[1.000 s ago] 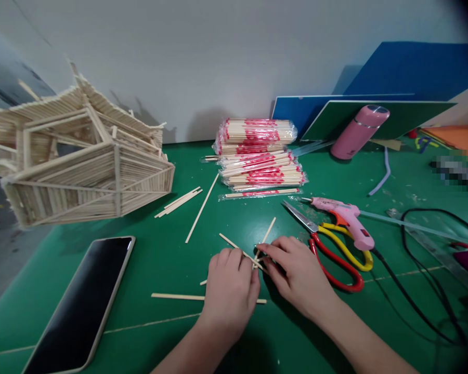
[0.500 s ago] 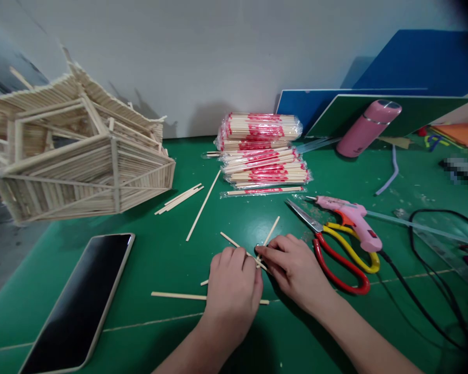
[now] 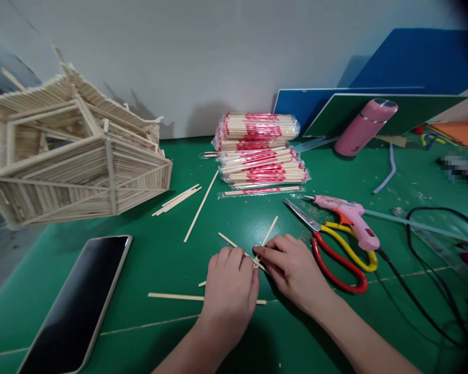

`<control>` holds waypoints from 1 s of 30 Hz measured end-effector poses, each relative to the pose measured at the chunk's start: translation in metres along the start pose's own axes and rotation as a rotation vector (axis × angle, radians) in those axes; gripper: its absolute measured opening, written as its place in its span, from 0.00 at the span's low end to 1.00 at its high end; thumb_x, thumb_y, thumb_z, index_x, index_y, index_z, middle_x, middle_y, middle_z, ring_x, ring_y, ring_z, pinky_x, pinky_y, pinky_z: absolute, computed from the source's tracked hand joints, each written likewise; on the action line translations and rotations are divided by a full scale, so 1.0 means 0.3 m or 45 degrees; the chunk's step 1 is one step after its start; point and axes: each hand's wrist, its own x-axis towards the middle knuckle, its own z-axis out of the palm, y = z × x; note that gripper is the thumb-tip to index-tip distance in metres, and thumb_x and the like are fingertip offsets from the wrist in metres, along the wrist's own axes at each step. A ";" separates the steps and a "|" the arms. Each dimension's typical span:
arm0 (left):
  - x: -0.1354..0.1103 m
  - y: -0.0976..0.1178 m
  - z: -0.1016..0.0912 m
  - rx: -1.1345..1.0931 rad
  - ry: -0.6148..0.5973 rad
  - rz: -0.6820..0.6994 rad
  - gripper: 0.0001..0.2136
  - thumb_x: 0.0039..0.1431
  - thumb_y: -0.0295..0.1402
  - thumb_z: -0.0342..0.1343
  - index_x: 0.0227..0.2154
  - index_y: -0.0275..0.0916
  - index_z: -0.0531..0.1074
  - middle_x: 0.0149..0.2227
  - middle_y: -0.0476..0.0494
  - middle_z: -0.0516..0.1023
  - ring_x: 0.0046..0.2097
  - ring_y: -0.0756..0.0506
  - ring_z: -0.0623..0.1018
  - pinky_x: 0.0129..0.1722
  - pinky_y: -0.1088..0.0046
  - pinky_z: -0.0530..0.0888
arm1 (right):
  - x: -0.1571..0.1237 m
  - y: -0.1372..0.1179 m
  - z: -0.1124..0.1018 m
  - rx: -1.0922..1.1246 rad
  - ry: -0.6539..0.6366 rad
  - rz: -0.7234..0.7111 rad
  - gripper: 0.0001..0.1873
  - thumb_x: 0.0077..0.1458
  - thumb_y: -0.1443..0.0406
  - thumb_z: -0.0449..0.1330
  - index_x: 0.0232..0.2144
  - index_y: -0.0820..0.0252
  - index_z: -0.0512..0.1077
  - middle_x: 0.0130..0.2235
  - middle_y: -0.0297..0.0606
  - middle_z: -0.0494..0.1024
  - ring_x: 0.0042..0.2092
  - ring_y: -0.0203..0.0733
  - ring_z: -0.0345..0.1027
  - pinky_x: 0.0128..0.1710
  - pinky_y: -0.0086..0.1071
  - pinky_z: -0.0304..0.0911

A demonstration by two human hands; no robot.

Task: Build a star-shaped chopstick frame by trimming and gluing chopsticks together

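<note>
Over the green table, my left hand (image 3: 230, 285) is closed, its fingertips pressed on thin wooden sticks (image 3: 228, 240) that cross between my two hands. From the right, my right hand (image 3: 290, 267) pinches the sticks at their crossing, where one stick (image 3: 271, 228) slants up and away. The fingers hide most of the joint. Another stick (image 3: 175, 296) lies crosswise beneath my left hand, both its ends showing. Scissors (image 3: 323, 239) with red and yellow handles rest right of my right hand, beside a pink glue gun (image 3: 345, 210).
A model built of wooden sticks (image 3: 109, 176) stands at the left, above a phone (image 3: 78, 301). Loose sticks (image 3: 201, 208) and plastic-wrapped chopstick bundles (image 3: 263, 169) lie ahead. A pink bottle (image 3: 366, 127) leans near blue and green boards (image 3: 347, 111). A black cord (image 3: 409, 296) crosses the right side.
The whole view has shifted slightly, with things appearing a little further left. Both hands keep the same hold on the crossed sticks.
</note>
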 end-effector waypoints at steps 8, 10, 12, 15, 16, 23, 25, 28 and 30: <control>0.008 0.000 -0.005 -0.016 -0.026 -0.020 0.08 0.53 0.29 0.45 0.26 0.36 0.69 0.31 0.41 0.70 0.34 0.42 0.67 0.32 0.63 0.65 | 0.002 -0.003 -0.002 -0.012 0.043 -0.012 0.12 0.53 0.68 0.52 0.40 0.54 0.70 0.32 0.36 0.71 0.34 0.38 0.61 0.32 0.32 0.52; 0.008 0.001 -0.007 -0.020 -0.045 -0.025 0.08 0.53 0.29 0.45 0.26 0.36 0.69 0.31 0.41 0.70 0.34 0.42 0.67 0.32 0.62 0.65 | 0.002 -0.003 -0.002 -0.006 0.032 -0.010 0.12 0.54 0.67 0.52 0.40 0.54 0.70 0.32 0.36 0.71 0.34 0.38 0.60 0.32 0.32 0.52; 0.006 0.003 -0.009 -0.023 -0.056 -0.032 0.08 0.53 0.28 0.45 0.27 0.36 0.69 0.31 0.40 0.70 0.35 0.42 0.67 0.33 0.62 0.65 | 0.001 -0.002 -0.002 0.000 0.022 -0.002 0.12 0.54 0.67 0.51 0.40 0.54 0.70 0.33 0.37 0.71 0.34 0.39 0.60 0.33 0.32 0.53; 0.007 0.005 -0.010 -0.027 -0.060 -0.037 0.08 0.53 0.28 0.45 0.27 0.35 0.69 0.32 0.40 0.70 0.35 0.41 0.67 0.33 0.62 0.65 | 0.000 -0.003 -0.002 0.008 0.005 0.009 0.12 0.54 0.67 0.51 0.41 0.54 0.70 0.33 0.37 0.71 0.35 0.39 0.60 0.33 0.33 0.52; 0.008 0.005 -0.009 -0.028 -0.058 -0.035 0.08 0.53 0.28 0.45 0.27 0.35 0.69 0.32 0.40 0.70 0.35 0.41 0.67 0.33 0.62 0.65 | 0.000 -0.003 -0.002 0.009 0.000 0.012 0.12 0.54 0.67 0.51 0.41 0.54 0.70 0.33 0.36 0.71 0.35 0.39 0.60 0.33 0.33 0.52; 0.007 0.007 -0.002 -0.015 -0.046 -0.031 0.08 0.53 0.28 0.45 0.27 0.36 0.69 0.32 0.40 0.70 0.36 0.41 0.67 0.33 0.62 0.65 | 0.000 -0.006 -0.002 0.002 -0.002 0.020 0.12 0.55 0.67 0.51 0.41 0.54 0.70 0.33 0.37 0.71 0.35 0.39 0.60 0.33 0.33 0.53; 0.003 0.007 -0.002 -0.010 -0.036 -0.026 0.08 0.54 0.28 0.45 0.27 0.36 0.69 0.32 0.40 0.70 0.36 0.42 0.67 0.33 0.62 0.65 | 0.001 -0.005 -0.001 -0.002 -0.003 0.026 0.13 0.55 0.67 0.51 0.41 0.54 0.70 0.33 0.37 0.71 0.35 0.39 0.60 0.34 0.33 0.53; -0.002 0.004 -0.001 -0.026 -0.017 -0.023 0.08 0.54 0.28 0.44 0.27 0.35 0.69 0.32 0.40 0.70 0.36 0.42 0.67 0.34 0.63 0.65 | 0.002 -0.005 0.001 -0.002 -0.002 0.030 0.13 0.54 0.67 0.51 0.42 0.54 0.69 0.33 0.37 0.71 0.35 0.39 0.60 0.34 0.33 0.53; -0.004 0.002 0.002 -0.042 -0.001 -0.027 0.08 0.54 0.28 0.44 0.27 0.35 0.68 0.33 0.40 0.69 0.36 0.42 0.67 0.34 0.63 0.65 | 0.001 -0.006 0.000 0.001 -0.002 0.035 0.13 0.54 0.68 0.51 0.42 0.54 0.69 0.33 0.37 0.71 0.35 0.39 0.59 0.34 0.33 0.53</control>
